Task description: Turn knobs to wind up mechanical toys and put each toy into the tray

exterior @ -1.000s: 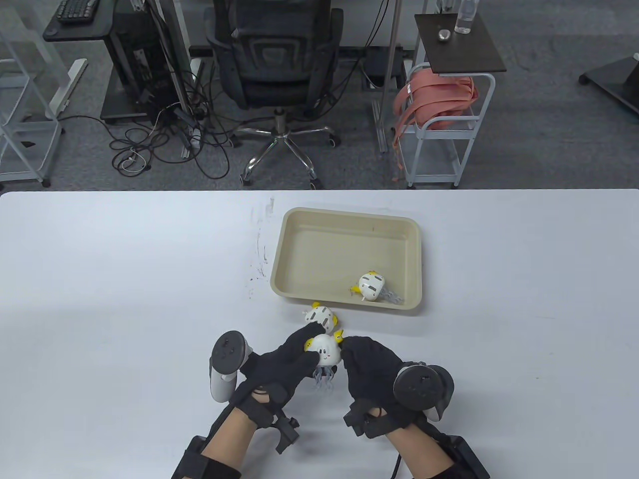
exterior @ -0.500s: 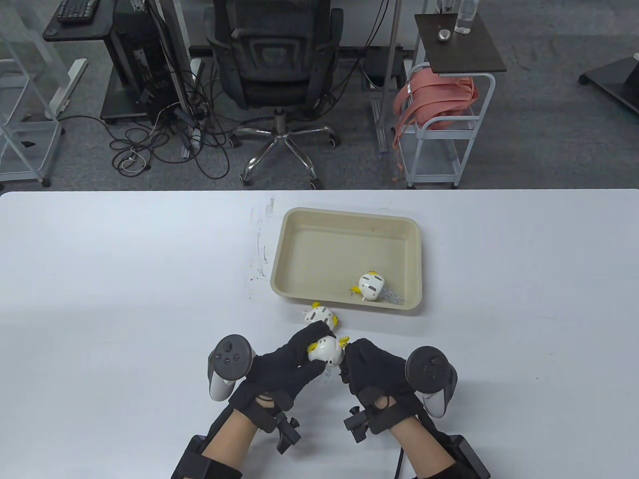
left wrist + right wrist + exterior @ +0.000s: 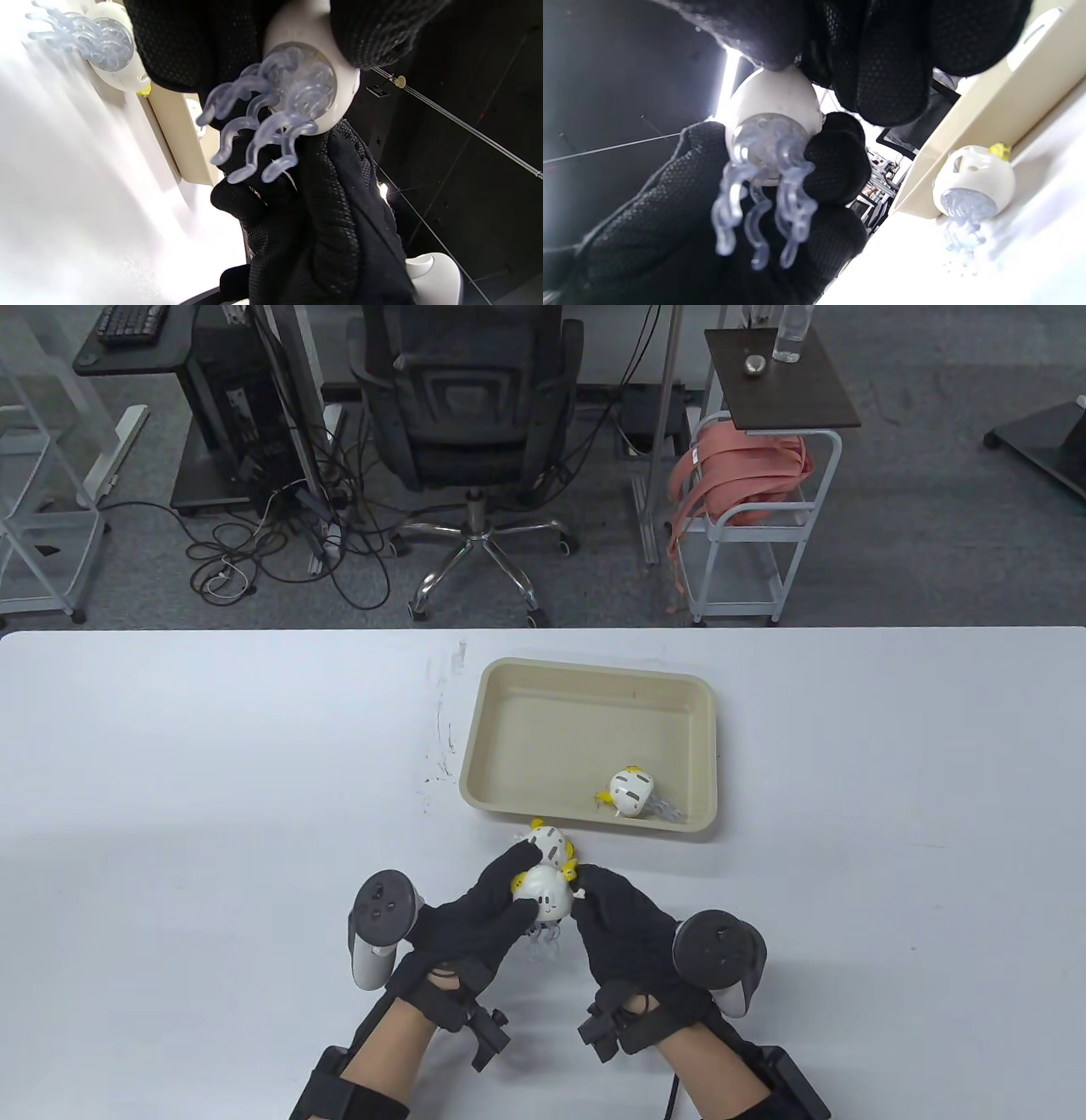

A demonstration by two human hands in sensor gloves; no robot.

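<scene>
both hands [image 3: 543, 925] around jellyfish toy [image 3: 545, 892]

Table cam looks down; wrist cams close, upward, share toy [image 3: 312, 84].

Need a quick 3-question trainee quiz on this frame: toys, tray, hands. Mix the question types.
1. True or false: both hands are on the same jellyfish toy.
2. How many jellyfish toys lie inside the tray? A) none B) one C) two
3. Fill in: the spare toy on the table sits just outside the tray's ____ wall (near or far, from the person).

Key:
1. True. The left hand grips the white body, and the right hand has its fingertips at the toy's yellow side.
2. B. One tray toy lies in the near right corner.
3. near
</scene>
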